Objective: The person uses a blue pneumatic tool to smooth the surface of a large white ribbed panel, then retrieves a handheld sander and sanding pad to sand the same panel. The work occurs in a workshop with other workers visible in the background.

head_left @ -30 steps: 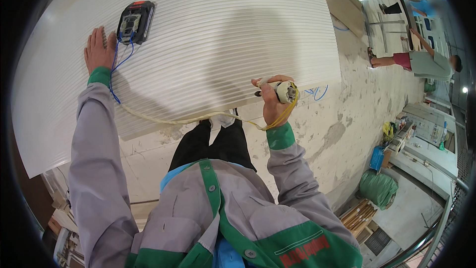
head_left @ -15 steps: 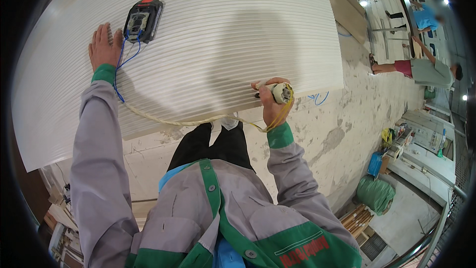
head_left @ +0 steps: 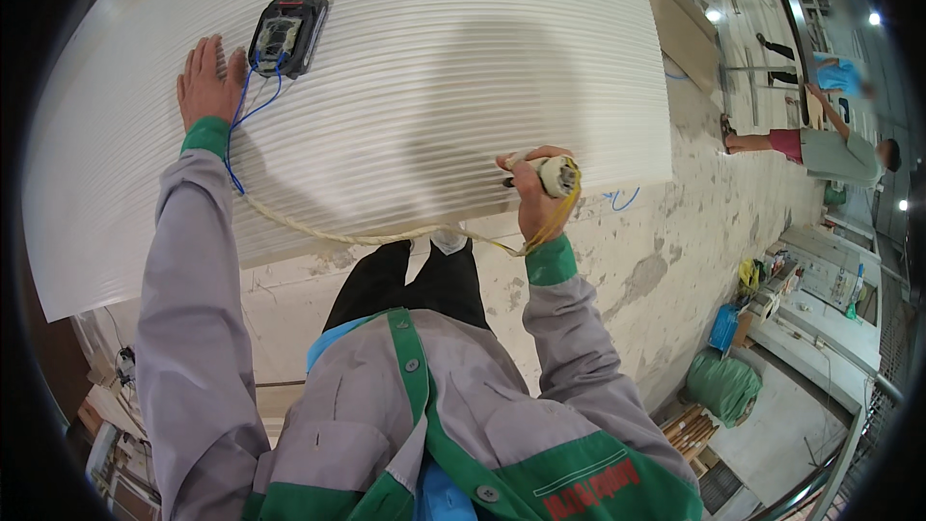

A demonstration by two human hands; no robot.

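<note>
The right hand (head_left: 532, 201) has its grip closed around a small round tool (head_left: 557, 176) at the near edge of a big white ribbed panel (head_left: 424, 68), wrist bent and arm raised from the elbow. The left hand (head_left: 205, 82) lies flat and open on the panel, arm stretched far out, just beside a black battery pack (head_left: 287, 34) whose blue wires (head_left: 241, 116) join a pale cord (head_left: 338, 232) running to the tool. Below lies a patchy concrete floor (head_left: 656, 260), with another person (head_left: 830, 150) standing well apart.

The right hand (head_left: 533, 201) has tilted its handheld tool (head_left: 552, 174) slightly upward.
</note>
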